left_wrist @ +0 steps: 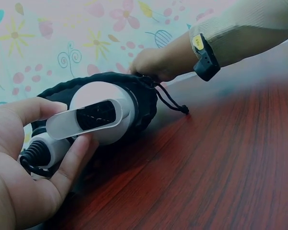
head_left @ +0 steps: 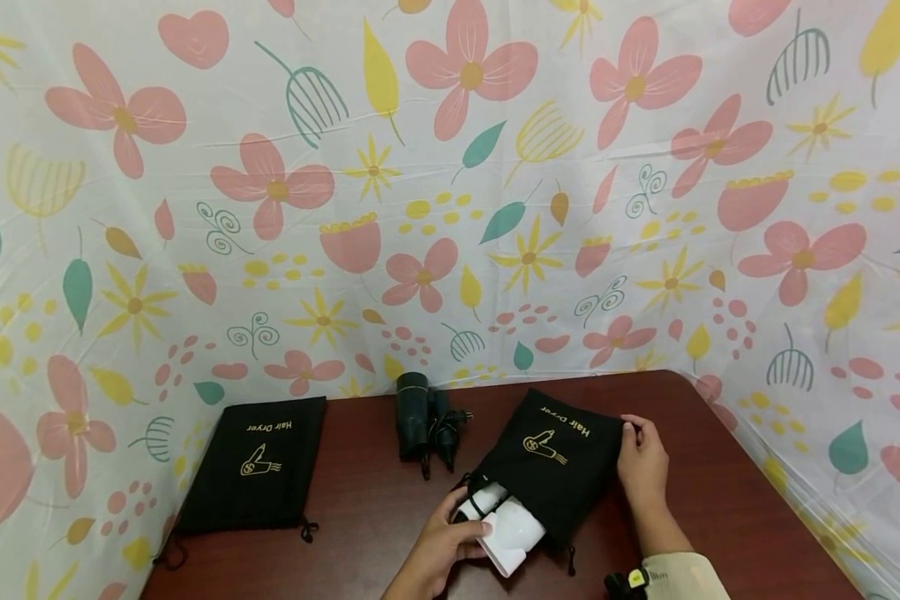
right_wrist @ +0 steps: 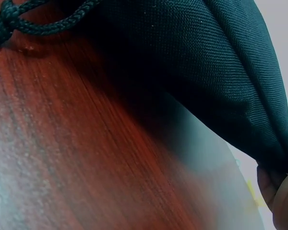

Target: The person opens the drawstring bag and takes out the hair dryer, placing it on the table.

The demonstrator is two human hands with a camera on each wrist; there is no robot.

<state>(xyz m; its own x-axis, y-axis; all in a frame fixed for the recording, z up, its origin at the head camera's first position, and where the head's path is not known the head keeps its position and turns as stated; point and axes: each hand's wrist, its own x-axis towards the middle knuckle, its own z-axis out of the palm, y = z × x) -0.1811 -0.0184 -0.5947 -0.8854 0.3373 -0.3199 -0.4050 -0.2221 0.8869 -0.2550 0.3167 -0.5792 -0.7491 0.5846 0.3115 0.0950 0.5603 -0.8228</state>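
Note:
A white hair dryer (head_left: 515,533) sticks partway out of the mouth of a black drawstring bag (head_left: 562,454) printed "Hair Dryer" in gold. My left hand (head_left: 442,546) pinches the dryer's flat nozzle (left_wrist: 62,125) between thumb and fingers, seen closely in the left wrist view. Beside the nozzle are the dryer's handle and black cord (left_wrist: 38,154); the rest of the dryer is hidden inside the bag. At the bag's far right corner my right hand (head_left: 642,462) pinches the cloth, and in the right wrist view the black fabric (right_wrist: 221,81) stretches toward its fingertips.
A black hair dryer (head_left: 412,417) with its cord bundled lies near the back of the reddish-brown table (head_left: 360,533). To the left, a second black "Hair Dryer" bag (head_left: 258,467) lies flat. A flower-patterned curtain (head_left: 435,208) hangs behind and along both sides.

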